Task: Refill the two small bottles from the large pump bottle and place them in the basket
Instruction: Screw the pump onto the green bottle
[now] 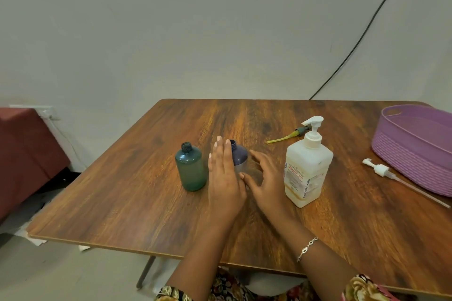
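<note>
The small dark purple plastic bottle (239, 154) is standing uncapped on the brown wooden surface (146, 203). The left hand (225, 178), fingers (220, 151) pressed together, and right hand (267, 178), fingers (256, 156) spread, are flanking it, probably steadying it for refilling.

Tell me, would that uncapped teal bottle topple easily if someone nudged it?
Probably light: the teal bottle looks like thin translucent plastic. A push near its neck could well tip it, and its round body would likely roll on the table. With no cap on, anything inside might spill.
</note>
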A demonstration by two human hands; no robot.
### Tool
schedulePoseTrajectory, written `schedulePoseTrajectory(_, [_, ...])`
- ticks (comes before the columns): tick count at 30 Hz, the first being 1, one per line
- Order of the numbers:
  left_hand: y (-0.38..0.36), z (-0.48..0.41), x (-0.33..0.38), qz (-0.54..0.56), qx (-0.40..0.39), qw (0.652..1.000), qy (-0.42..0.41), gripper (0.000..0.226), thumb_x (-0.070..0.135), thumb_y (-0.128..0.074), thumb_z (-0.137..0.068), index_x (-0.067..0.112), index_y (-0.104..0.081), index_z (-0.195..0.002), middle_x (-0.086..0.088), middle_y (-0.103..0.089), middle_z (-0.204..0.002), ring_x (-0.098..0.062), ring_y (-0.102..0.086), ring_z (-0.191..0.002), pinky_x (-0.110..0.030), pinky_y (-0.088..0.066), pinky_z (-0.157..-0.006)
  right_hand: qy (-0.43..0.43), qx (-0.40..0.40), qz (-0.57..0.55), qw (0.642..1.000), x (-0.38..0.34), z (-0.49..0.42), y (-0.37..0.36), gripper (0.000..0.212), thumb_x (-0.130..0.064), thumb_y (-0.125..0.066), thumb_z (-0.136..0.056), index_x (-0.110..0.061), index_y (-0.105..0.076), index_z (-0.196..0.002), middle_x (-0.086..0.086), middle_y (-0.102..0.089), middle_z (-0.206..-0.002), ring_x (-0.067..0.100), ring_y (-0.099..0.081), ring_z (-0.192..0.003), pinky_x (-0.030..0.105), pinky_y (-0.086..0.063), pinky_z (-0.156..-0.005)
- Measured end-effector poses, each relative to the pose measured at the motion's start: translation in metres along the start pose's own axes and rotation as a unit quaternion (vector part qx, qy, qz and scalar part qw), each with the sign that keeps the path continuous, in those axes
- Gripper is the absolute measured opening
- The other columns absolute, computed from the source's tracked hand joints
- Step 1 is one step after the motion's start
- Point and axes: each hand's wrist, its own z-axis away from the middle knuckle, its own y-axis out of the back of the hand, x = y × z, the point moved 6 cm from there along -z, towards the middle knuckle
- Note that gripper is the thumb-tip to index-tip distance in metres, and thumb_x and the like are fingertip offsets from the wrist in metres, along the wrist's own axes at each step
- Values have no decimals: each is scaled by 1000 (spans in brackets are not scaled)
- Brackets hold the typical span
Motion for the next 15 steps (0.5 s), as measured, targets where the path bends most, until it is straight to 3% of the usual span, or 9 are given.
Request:
schedulePoseTrajectory(4, [-2, 5, 21, 15, 2, 999, -31, 72, -8, -55, -82, 7, -19, -143, -5, -15, -150, -20, -14, -142, -41, -14, -117, 41, 13, 0, 999, -7, 9, 17, 38, -19, -59, -85, -24, -51, -122, -11, -55, -119, -3, -49, -109, 14, -45, -88])
schedulePoseTrajectory(8, [-9, 10, 38, 40, -1, 998, -46, 71, -8, -57, -81, 7, -25, -142, -9, -31, -147, -18, -25, -138, -42, -25, -114, 70, 51, 1, 996, -12, 17, 40, 32, -12, -59, -84, -21, -57, -115, -13, -56, -109, -4, -51, -105, 11, -44, -87])
schedulePoseTrajectory(11, [-16, 14, 50, 57, 5, 997, -48, 65, -10, -58, -80, 1, -34, -139, -14, -42, -141, -21, -34, -133, -39, -36, -108, 85, 73, 11, 994, -13, 20, 57, 24, -10, -58, -84, -13, -62, -107, -4, -63, -102, 5, -57, -98, 21, -50, -83])
schedulePoseTrajectory(15, [-25, 16, 66, 68, 0, 996, -52, 64, -9, -62, -78, -2, -37, -137, -12, -42, -140, -26, -39, -131, -40, -38, -105, 90, 84, 26, 992, -13, 26, 80, 18, -6, -60, -82, -7, -64, -100, 4, -65, -95, 12, -59, -92, 28, -53, -79])
